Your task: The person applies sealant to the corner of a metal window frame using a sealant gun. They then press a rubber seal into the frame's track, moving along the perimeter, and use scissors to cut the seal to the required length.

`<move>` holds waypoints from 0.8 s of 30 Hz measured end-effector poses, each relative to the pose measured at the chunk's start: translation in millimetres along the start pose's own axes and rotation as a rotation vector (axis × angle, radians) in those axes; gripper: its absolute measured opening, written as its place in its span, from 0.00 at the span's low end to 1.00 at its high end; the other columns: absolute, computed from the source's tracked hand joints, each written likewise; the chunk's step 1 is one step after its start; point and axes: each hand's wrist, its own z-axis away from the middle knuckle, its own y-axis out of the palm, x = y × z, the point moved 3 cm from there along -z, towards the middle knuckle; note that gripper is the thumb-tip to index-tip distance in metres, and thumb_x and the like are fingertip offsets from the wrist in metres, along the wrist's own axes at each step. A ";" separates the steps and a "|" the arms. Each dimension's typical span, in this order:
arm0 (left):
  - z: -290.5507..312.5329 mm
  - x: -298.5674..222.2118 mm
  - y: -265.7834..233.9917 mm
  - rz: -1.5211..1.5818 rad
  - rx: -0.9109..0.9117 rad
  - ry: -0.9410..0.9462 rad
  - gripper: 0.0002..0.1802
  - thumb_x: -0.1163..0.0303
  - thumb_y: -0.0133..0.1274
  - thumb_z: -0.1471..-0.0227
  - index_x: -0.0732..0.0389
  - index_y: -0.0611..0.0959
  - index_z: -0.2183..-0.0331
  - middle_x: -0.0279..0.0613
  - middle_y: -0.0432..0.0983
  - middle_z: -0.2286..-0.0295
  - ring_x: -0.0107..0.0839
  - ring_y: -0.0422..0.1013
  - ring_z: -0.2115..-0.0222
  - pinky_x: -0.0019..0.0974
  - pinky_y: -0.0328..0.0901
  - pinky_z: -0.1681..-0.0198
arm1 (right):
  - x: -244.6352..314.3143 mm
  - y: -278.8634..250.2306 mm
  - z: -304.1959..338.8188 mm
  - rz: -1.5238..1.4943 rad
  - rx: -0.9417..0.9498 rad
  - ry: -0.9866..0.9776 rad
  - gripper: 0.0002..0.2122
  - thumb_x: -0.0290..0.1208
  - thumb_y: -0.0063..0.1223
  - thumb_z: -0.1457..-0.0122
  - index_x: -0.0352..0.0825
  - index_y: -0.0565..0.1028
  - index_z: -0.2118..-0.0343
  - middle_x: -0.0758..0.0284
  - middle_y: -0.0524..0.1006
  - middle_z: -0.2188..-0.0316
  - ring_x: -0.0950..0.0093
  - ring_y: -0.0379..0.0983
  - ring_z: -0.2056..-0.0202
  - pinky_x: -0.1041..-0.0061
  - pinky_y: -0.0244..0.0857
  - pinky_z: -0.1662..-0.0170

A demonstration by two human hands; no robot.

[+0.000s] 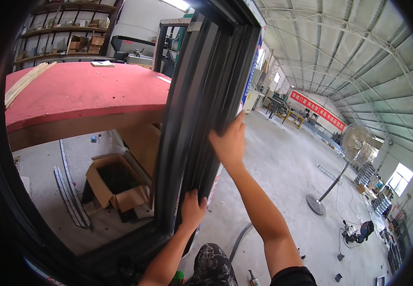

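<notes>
A large dark grey window frame (180, 119) with grooved profiles stands upright close before me, its right side covered by printed protective film. My right hand (230, 143) grips the right upright at about mid-height, thumb on the dark face and the other fingers mostly hidden past the edge. Lower down, my left hand (193, 212) is closed on the same upright near the bottom corner. Part of its grip is hidden by the profile.
Through the frame I see a red-topped table (92, 88) with wooden strips (27, 83), and an open cardboard box (120, 183) beside metal profiles (68, 195). To the right stand a pedestal fan (356, 143) and a power tool (356, 232). A hose (239, 240) lies near my legs.
</notes>
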 end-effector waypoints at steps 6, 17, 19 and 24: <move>2.4 -4.3 5.0 -0.040 -0.048 0.079 0.26 0.66 0.55 0.48 0.74 0.73 0.52 0.63 0.70 0.60 0.58 0.70 0.61 0.49 0.67 0.57 | -5.6 7.8 10.0 -0.067 -0.077 0.067 0.46 0.32 0.61 0.55 0.27 0.45 0.35 0.47 0.67 0.54 0.47 0.69 0.56 0.57 0.67 0.55; 7.0 -2.8 7.5 -0.076 -0.079 0.120 0.26 0.68 0.54 0.48 0.75 0.72 0.51 0.64 0.69 0.60 0.59 0.69 0.59 0.49 0.65 0.55 | -15.9 17.9 37.9 -0.105 -0.099 0.044 0.47 0.26 0.63 0.56 0.26 0.45 0.35 0.48 0.66 0.53 0.51 0.69 0.57 0.61 0.68 0.56; 6.4 -4.7 11.3 -0.075 -0.089 0.140 0.26 0.68 0.54 0.49 0.74 0.72 0.52 0.64 0.69 0.60 0.59 0.69 0.59 0.50 0.65 0.55 | -12.2 13.6 34.9 -0.103 -0.084 0.073 0.47 0.26 0.62 0.56 0.26 0.46 0.35 0.48 0.66 0.53 0.50 0.68 0.56 0.61 0.68 0.55; 9.0 9.5 24.9 -0.105 -0.098 0.116 0.27 0.70 0.56 0.51 0.73 0.71 0.51 0.65 0.69 0.58 0.60 0.67 0.57 0.51 0.63 0.52 | -26.1 25.8 48.1 -0.123 -0.134 -0.007 0.46 0.25 0.61 0.56 0.25 0.45 0.35 0.46 0.66 0.54 0.48 0.66 0.55 0.60 0.65 0.52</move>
